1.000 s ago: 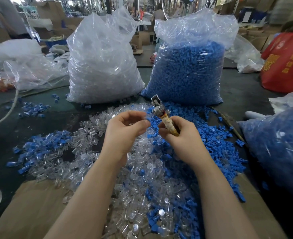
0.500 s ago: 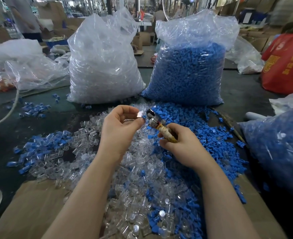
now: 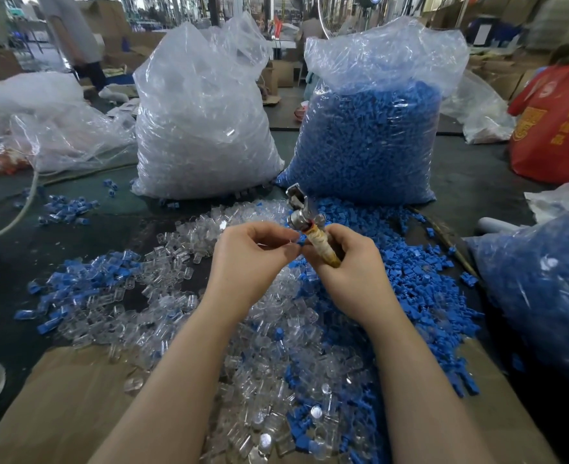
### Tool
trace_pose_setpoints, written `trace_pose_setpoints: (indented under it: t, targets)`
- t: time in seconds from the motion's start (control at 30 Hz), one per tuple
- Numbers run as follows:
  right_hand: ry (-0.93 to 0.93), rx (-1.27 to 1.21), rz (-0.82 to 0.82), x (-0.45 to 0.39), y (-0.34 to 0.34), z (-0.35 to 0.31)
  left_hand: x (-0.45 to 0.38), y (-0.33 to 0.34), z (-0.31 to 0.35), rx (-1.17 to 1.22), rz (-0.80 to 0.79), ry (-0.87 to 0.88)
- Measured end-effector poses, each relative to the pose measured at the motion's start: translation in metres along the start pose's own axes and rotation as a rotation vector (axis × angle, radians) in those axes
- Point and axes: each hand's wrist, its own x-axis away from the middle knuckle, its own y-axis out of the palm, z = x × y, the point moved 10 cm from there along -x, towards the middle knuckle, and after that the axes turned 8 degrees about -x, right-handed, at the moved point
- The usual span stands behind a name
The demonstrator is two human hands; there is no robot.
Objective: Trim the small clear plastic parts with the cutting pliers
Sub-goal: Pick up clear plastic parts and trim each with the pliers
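A heap of small clear plastic parts (image 3: 162,296) mixed with blue parts (image 3: 410,283) covers the table in front of me. My right hand (image 3: 353,266) grips the cutting pliers (image 3: 321,244) by their tape-wrapped handle, with the metal jaws (image 3: 298,202) pointing up and away. My left hand (image 3: 249,259) is just left of it, fingers curled, pinching a small clear part that is mostly hidden between the fingertips. The fingertips of both hands meet below the pliers' head.
A big bag of clear parts (image 3: 206,128) and a big bag of blue parts (image 3: 370,139) stand behind the heap. Another blue-filled bag (image 3: 544,289) lies at the right and a red bag (image 3: 557,128) behind it. Cardboard (image 3: 75,396) lies near me. A person (image 3: 75,38) stands far left.
Half a second ago the pliers' jaws tipped left to the part in my left hand. Now the pliers stand upright again and my hands have drawn together.
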Motion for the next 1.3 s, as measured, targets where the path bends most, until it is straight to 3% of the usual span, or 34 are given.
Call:
trace_pose_setpoints:
  t: [0.43, 0.67, 0.83, 1.3]
  targets:
    - [-0.050, 0.131, 0.004, -0.001, -0.001, -0.010, -0.003, 0.002, -0.001, -0.032, -0.041, 0.015]
    - [0.082, 0.016, -0.076, 0.000, 0.001, 0.009, -0.004, -0.010, -0.005, 0.130, 0.048, 0.001]
    - [0.163, 0.099, -0.155, 0.002, 0.001, 0.022, -0.006, -0.017, -0.002, 0.257, 0.078, 0.043]
    - [0.166, 0.134, -0.219, 0.006, 0.008, 0.018, -0.005, -0.020, 0.010, 0.169, 0.044, 0.162]
